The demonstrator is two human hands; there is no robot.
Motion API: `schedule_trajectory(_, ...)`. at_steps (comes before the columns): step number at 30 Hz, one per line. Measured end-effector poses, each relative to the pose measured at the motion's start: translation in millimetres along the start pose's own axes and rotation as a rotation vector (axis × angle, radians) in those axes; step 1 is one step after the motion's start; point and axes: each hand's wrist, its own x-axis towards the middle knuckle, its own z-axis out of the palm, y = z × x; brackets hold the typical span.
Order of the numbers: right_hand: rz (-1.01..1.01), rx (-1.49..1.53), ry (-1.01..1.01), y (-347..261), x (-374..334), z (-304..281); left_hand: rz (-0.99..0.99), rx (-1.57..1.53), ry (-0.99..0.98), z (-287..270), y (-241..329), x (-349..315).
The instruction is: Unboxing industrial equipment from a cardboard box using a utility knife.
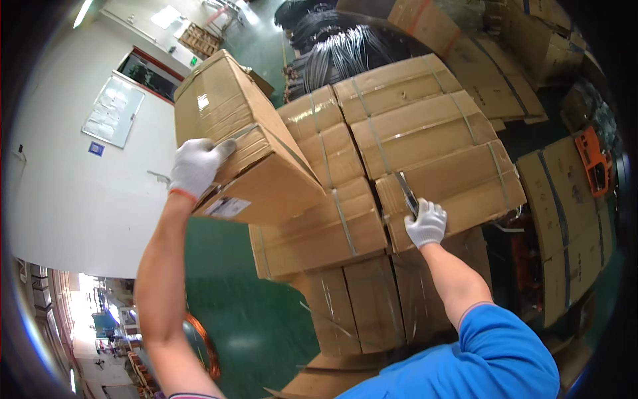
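My left hand (197,165), in a white knitted glove, is closed on the near edge of a large cardboard box (216,110). This box is tilted, with a strap across it and a white label on its lower side. In my gloved right hand (426,224) is a box cutter (407,191) with a dark handle and a pale metal part pointing away from me. The hand rests by the near edge of a strapped carton (458,189), in the top layer of the stack. My fingers partly hide the cutter's handle.
Several strapped cartons (345,213) form the stack before me. Flattened cardboard (561,219) and an orange plastic piece (593,161) are at the right. Black coiled material (345,56) lies beyond. At the left stands a white wall (53,199); the floor (232,312) is green.
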Motion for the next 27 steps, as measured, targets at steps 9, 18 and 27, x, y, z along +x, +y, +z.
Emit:
schedule_trajectory(9, -0.022, 0.042, -0.001, 4, -3, 15, -0.179, -0.239, -0.303, -17, 79, -288)
schedule_trajectory(18, 0.049, 0.294, -0.107, 20, -3, -8, -0.553, -0.505, -0.294, 31, 164, -498)
schedule_trajectory(27, 0.293, 1.0, -0.263, 295, -204, -157, -0.613, -0.823, -0.275, 130, 312, -583)
